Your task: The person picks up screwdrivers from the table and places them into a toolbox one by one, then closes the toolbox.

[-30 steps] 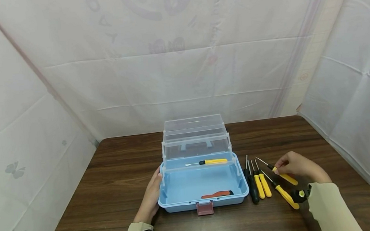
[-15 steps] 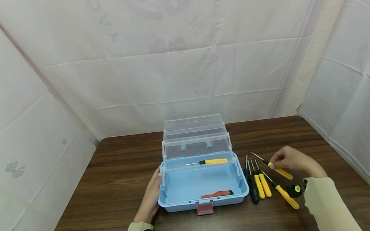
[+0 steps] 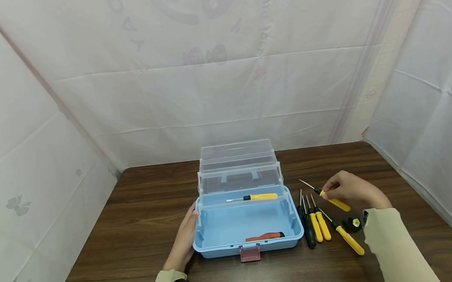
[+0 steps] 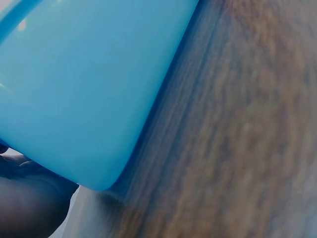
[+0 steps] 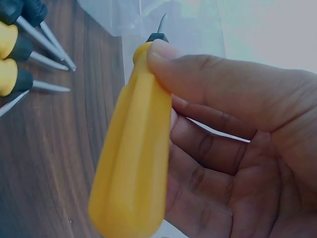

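Fingers (image 5: 208,84) pinch yellow screwdriver (image 5: 131,153) handle, lifted off table (image 3: 137,238).

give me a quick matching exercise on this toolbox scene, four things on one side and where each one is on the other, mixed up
Things:
1. right hand
2. left hand
3. red-handled tool
4. black-handled screwdriver

Places:
A. on the floor of the blue toolbox
B. against the toolbox's left side
C. on the table, nearest the toolbox's right wall
D. lifted above the table, pinching a yellow-handled screwdriver

Pairs: 1-D, 2-B, 3-A, 4-C
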The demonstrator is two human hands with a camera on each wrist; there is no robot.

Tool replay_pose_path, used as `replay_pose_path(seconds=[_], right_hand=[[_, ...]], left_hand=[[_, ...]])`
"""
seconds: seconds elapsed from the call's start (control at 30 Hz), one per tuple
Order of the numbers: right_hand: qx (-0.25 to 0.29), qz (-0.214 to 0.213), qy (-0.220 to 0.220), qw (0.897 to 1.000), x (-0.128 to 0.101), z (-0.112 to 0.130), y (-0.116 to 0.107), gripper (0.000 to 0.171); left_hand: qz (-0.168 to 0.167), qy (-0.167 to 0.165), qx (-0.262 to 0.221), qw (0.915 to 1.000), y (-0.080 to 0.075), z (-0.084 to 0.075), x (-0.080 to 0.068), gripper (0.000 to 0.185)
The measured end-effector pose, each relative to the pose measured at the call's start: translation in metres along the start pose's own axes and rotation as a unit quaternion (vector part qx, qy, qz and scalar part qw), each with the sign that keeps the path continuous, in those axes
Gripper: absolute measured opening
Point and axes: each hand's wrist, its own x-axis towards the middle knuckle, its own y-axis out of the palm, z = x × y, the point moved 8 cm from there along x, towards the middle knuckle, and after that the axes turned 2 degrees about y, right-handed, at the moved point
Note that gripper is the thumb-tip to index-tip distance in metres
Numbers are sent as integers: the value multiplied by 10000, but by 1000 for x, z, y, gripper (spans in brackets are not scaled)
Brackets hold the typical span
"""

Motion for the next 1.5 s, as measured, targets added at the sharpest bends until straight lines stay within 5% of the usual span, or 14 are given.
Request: replay_pose_path(seconds=[0.43,1.07,1.5], right_hand=[[-265,1,-173,9995,9,23,-5,23],[73,12,-321,9995,19,47,-4,24],[-308,-13,-581,9978,29,59,3,18]], left_hand=[[7,-28,67,10000,0,-2,-2,59],[60,42,118,9999,1,-4,-2,56],[55,63,78,9999,1,-3,-2,57]])
